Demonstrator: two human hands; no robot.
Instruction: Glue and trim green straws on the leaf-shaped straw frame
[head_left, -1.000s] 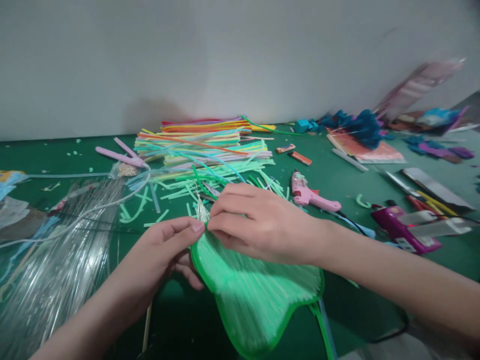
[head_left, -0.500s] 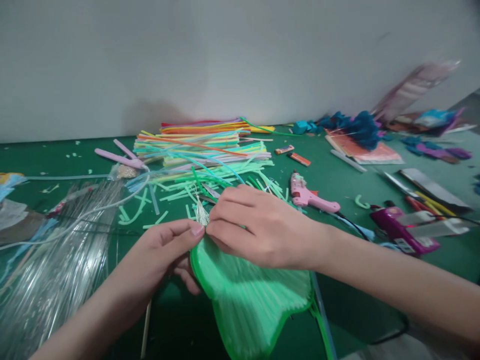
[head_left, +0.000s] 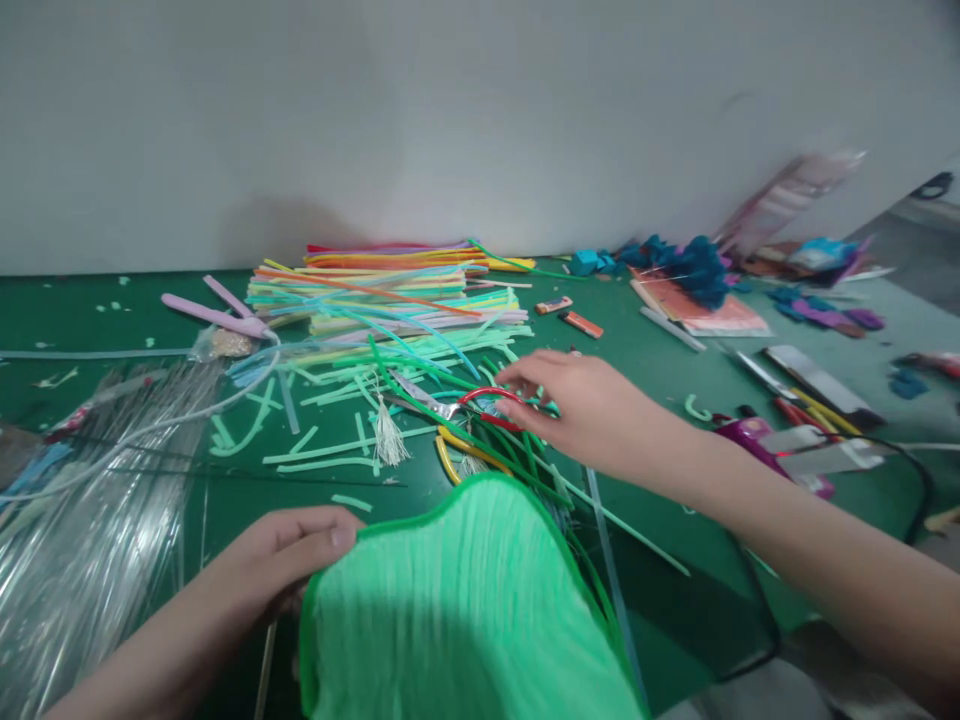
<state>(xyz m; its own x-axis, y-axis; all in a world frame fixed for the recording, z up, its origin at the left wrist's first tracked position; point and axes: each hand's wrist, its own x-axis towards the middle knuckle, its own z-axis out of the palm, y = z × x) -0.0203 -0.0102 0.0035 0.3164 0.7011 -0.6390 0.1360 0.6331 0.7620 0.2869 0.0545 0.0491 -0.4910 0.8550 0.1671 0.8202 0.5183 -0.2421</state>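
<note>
My left hand [head_left: 300,550] grips the left edge of a green leaf-shaped panel of fuzzy stems [head_left: 450,590], its thumb on top and its other fingers mostly hidden behind. The panel has a darker green border and runs off the bottom of the view. Beyond it, my right hand [head_left: 574,405] has its thumb and fingers around the red handles of a pair of scissors [head_left: 442,408], whose blades point left. A cream tassel [head_left: 390,438] lies left of the scissors. Just under them is a yellow-handled tool [head_left: 450,455], partly covered.
Bundled coloured pipe cleaners [head_left: 382,300] lie along the wall, with loose green cuttings in front. Clear plastic strips [head_left: 135,530] spread on the left, near pink-handled scissors [head_left: 217,315]. A purple device [head_left: 757,440], a knife [head_left: 765,375] and blue flowers [head_left: 697,270] lie to the right.
My right hand has moved right from the panel's upper edge to the scissors. The tassel, earlier at my fingertips, now lies on the table. The panel has come lower and nearer, and the pink glue gun is hidden.
</note>
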